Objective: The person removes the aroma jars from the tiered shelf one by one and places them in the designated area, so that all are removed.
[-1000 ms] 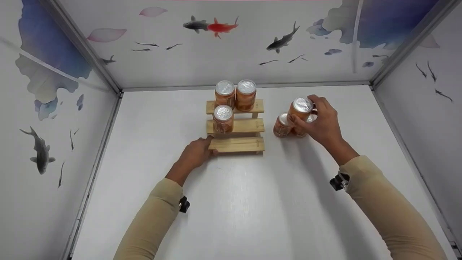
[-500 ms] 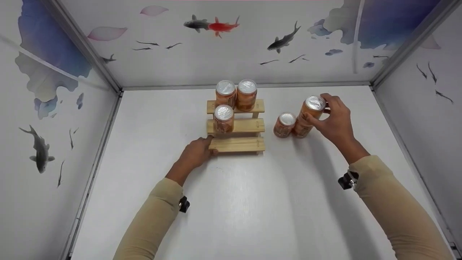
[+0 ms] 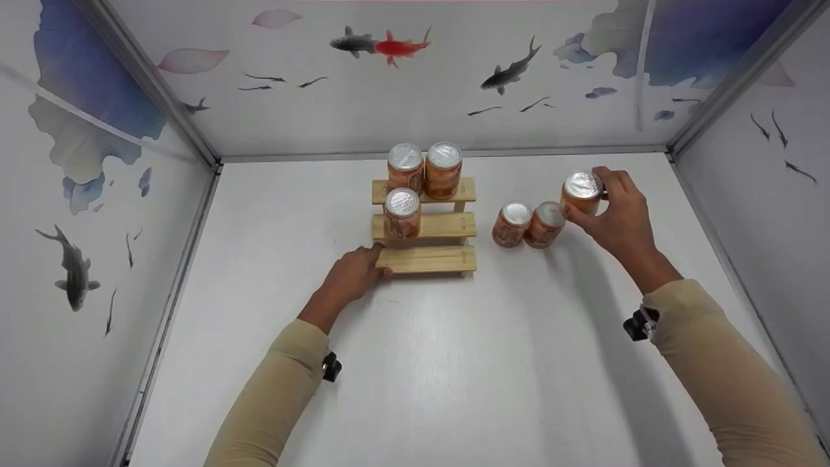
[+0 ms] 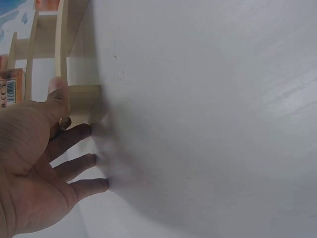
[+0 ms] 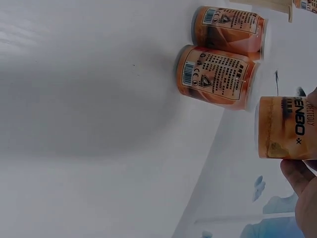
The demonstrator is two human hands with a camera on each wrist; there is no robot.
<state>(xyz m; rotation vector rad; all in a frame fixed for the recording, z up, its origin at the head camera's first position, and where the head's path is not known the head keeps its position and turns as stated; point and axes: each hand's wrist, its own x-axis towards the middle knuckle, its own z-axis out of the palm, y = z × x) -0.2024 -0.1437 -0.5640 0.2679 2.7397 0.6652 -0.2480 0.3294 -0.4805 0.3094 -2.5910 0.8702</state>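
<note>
My right hand [image 3: 621,214] grips an orange can [image 3: 581,194] with a silver top, thumb on one side and fingers on the other. In the right wrist view this can [image 5: 285,128] is off the table. Left of it, two matching cans [image 3: 511,226] stand side by side on the table. A stepped wooden rack [image 3: 426,261] has three shelves. Two cans [image 3: 443,174] occupy its top shelf, and one can [image 3: 402,217] sits at the left of the middle shelf. My left hand [image 4: 34,163] pinches the left end of the bottom shelf, its other fingers spread near the tabletop.
A white table [image 3: 415,376] carries everything. Behind it rises a white back wall [image 3: 441,123] printed with fish, and printed side walls [image 3: 71,363] close it in at left and right. The rack stands close to the back wall.
My right hand has moved to the right with its can, away from over the two standing cans, which now show fully. The left hand and the rack stay where they were.
</note>
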